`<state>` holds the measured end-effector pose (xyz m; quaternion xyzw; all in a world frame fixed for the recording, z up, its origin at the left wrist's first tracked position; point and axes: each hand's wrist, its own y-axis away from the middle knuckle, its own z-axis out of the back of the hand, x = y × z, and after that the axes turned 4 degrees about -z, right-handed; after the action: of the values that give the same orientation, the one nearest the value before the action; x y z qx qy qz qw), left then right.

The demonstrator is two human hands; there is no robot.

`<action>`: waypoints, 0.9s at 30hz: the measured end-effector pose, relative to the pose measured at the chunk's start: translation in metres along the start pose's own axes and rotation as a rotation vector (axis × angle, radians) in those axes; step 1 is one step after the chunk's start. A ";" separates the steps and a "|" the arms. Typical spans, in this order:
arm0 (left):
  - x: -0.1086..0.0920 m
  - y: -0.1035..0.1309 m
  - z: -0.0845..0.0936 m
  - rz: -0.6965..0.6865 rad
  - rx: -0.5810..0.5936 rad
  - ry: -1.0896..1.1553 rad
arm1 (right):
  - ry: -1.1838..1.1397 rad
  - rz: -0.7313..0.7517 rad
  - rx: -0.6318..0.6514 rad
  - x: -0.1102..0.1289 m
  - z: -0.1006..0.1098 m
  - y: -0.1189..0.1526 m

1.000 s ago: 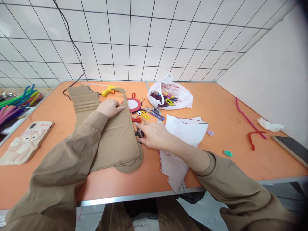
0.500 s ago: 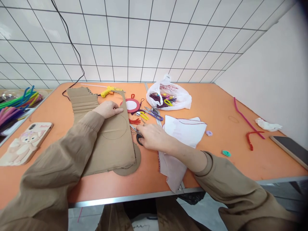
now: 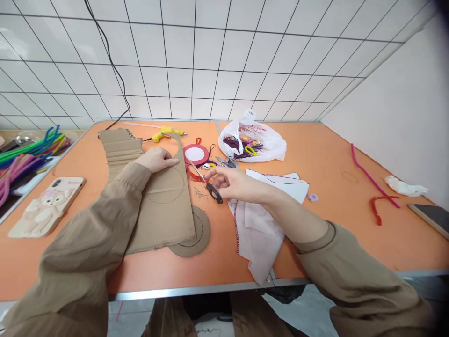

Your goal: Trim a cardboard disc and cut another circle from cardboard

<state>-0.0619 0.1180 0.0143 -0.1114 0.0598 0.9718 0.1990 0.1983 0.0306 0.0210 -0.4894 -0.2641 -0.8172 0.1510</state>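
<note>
A brown cardboard sheet (image 3: 161, 220), with a circle drawn on it and a rounded cut-out at its top edge, lies left of the middle. My left hand (image 3: 157, 160) grips it beside the cut-out, thumb on top; the other fingertips are partly hidden. In my right hand (image 3: 233, 183) are black-handled scissors (image 3: 213, 193), raised over the table with the blades pointing up and left. A round cardboard piece (image 3: 201, 238) lies partly under the sheet's lower right corner. Beneath my right wrist is white cloth (image 3: 259, 229) with dark red edge stitching.
Behind are a yellow glue gun (image 3: 164, 134), a red-rimmed round piece (image 3: 195, 154) and a white plastic bag (image 3: 271, 145) of craft bits. A phone (image 3: 49, 206) and pipe cleaners (image 3: 21, 168) lie left. Red pipe cleaner (image 3: 377, 210) and another phone (image 3: 433, 215) are right.
My right hand has lifted the scissors from near the sheet's right edge and turned them, its fingers showing more now. My left hand keeps its place on the cardboard. The view has shifted slightly.
</note>
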 end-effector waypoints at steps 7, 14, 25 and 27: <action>-0.001 0.003 0.004 -0.007 -0.025 0.003 | -0.673 0.028 0.262 -0.020 -0.009 -0.013; -0.008 0.012 0.018 0.000 -0.058 0.068 | -0.813 0.232 0.306 -0.024 -0.018 -0.014; -0.016 0.014 0.019 -0.014 -0.037 0.106 | -0.869 0.140 0.159 -0.029 -0.022 -0.013; -0.018 0.016 0.023 -0.017 -0.052 0.105 | -0.810 0.150 0.096 -0.028 -0.025 -0.012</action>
<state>-0.0566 0.0998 0.0420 -0.1680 0.0441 0.9641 0.2006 0.1872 0.0256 -0.0167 -0.7817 -0.3038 -0.5320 0.1167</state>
